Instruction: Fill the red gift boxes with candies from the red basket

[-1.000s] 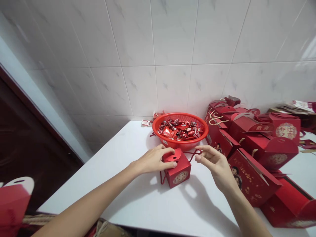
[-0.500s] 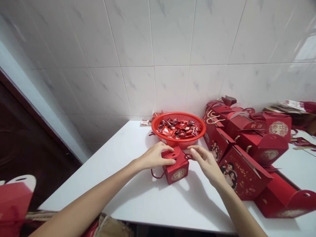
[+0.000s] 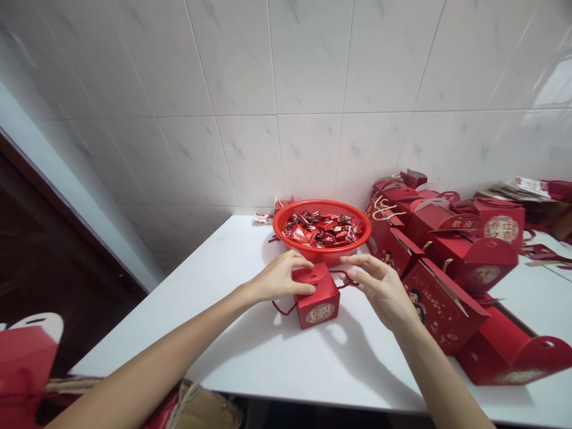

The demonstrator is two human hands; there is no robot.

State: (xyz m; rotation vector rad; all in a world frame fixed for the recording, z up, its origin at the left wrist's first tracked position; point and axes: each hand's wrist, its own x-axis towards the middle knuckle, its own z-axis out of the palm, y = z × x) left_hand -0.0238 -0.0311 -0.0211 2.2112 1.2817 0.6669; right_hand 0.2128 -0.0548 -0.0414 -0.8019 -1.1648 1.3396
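Note:
A small red gift box (image 3: pixel 318 304) with a pale round emblem on its front stands on the white table (image 3: pixel 223 351). My left hand (image 3: pixel 281 277) grips its top from the left, thumb on the near part of the lid and fingers behind. A dark red cord (image 3: pixel 284 310) loops out from the box's left side. On the right side, the cord's other loop (image 3: pixel 347 282) reaches my right hand (image 3: pixel 373 283), whose thumb and fingertips are pinched on it. Right behind the box sits a red plastic basket (image 3: pixel 367 235) full of wrapped candies (image 3: pixel 324 228).
Several larger red gift boxes (image 3: pixel 485 265) crowd the table's right side, some with gold cord handles. Flat cardboard pieces (image 3: pixel 513 190) are stacked at the far right. A white tiled wall (image 3: pixel 308 65) rises behind. Another red box (image 3: pixel 29 363) stands at lower left.
My right hand has shifted slightly right and opened its upper fingers a little, drawing the cord outward. The left hand keeps its hold on the box. The whole view has tilted slightly.

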